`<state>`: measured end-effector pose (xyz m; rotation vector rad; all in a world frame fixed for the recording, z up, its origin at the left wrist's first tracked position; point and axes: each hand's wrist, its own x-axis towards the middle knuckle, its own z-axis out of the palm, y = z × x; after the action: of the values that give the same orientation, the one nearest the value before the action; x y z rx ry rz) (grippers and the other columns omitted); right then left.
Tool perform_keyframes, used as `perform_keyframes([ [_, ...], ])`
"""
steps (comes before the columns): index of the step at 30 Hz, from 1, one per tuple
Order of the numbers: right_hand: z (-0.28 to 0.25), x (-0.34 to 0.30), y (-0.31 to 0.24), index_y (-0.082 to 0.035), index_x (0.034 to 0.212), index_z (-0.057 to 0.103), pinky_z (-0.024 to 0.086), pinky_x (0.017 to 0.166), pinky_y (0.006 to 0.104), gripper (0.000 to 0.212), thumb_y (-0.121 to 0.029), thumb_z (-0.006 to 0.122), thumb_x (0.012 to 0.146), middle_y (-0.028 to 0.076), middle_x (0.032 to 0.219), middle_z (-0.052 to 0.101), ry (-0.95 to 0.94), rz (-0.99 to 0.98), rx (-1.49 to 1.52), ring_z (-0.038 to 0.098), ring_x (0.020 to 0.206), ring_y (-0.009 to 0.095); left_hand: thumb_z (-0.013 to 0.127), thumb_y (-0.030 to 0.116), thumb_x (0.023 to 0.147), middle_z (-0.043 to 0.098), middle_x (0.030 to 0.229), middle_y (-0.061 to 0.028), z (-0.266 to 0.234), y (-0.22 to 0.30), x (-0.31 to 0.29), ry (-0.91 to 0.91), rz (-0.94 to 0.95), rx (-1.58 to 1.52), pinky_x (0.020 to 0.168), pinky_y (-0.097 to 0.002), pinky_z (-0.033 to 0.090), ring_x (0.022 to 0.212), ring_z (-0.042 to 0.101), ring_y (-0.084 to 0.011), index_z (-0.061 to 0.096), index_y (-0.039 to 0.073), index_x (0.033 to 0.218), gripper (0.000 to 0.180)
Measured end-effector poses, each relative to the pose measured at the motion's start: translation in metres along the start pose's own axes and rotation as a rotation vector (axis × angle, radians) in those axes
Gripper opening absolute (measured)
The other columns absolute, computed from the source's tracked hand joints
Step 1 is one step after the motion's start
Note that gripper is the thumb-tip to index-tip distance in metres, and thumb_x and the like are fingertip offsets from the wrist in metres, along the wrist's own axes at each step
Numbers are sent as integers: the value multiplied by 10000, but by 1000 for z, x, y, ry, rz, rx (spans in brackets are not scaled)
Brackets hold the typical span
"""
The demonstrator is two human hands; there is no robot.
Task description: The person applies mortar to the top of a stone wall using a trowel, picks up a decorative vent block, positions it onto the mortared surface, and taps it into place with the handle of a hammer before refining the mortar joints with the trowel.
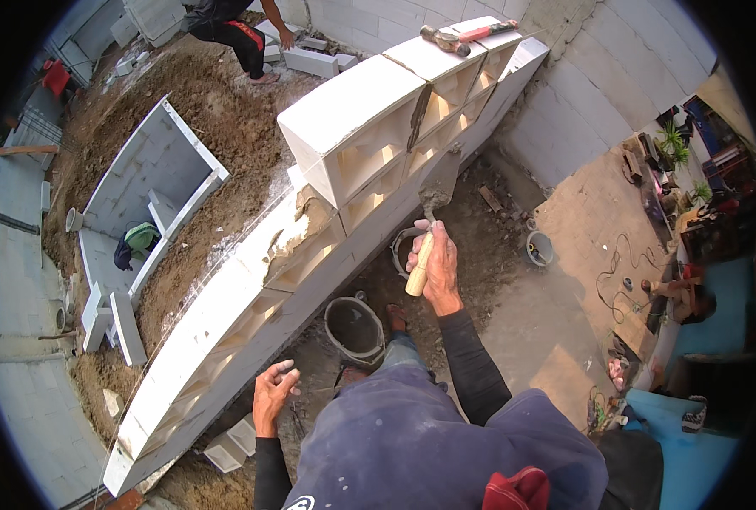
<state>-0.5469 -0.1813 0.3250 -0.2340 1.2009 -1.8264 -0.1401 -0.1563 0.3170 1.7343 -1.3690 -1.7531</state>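
My right hand point(439, 263) is closed around the wooden handle of a trowel point(436, 191); its mortar-smeared blade points away from me, close to the wall's near side. Low on the left, my left hand point(274, 391) holds nothing, its fingers loosely bent and apart. In front of me runs a wall of white blocks point(212, 327) with hollows along its near face. Wet mortar point(297, 225) lies on the lower course, beside the end of a raised block point(352, 106). Mortar also fills the upright joint beyond that block. A red-handled hammer point(471, 36) rests on top.
Near my feet stands a mortar bucket point(354, 327), with another bucket point(403, 255) beyond it. A small pail point(540, 248) sits farther right. Across the wall, a person point(240, 38) bends near loose blocks point(310, 62). Block panels point(153, 170) form a basin on the soil.
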Motion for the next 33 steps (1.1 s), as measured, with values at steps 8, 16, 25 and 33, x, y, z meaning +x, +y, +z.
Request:
perform_keyframes([
  [8,-110,-45,-13,-12,1185,629,519,552,351,387,-344,515,1022,111,778,626,67,-207,-934,636,616,249,848,402,815,486,1536,-250,38,210,103,236,840,494,1184,-453,374,1429,476,-363,436,-17,1522,920],
  [16,-10,-70,62,7,1217,614,534,659,444,385,-173,741,901,143,903,589,-401,-651,-1328,650,777,366,621,86,888,536,1509,-204,1,255,169,155,783,691,1176,-444,390,1416,488,-385,425,121,1561,702],
  [25,-43,-11,82,-33,1318,572,543,749,474,413,-140,686,936,165,1005,556,-472,-533,-1375,634,874,383,943,396,569,527,1488,-202,71,271,178,61,717,646,1223,-685,134,1336,531,-426,320,105,1595,1234],
  [33,-167,-16,-77,-8,1157,603,524,719,509,357,-249,720,922,246,891,696,250,-289,-1418,672,823,464,909,295,710,733,1093,-163,116,258,176,178,829,622,906,-397,523,984,687,-315,719,-19,1123,553],
])
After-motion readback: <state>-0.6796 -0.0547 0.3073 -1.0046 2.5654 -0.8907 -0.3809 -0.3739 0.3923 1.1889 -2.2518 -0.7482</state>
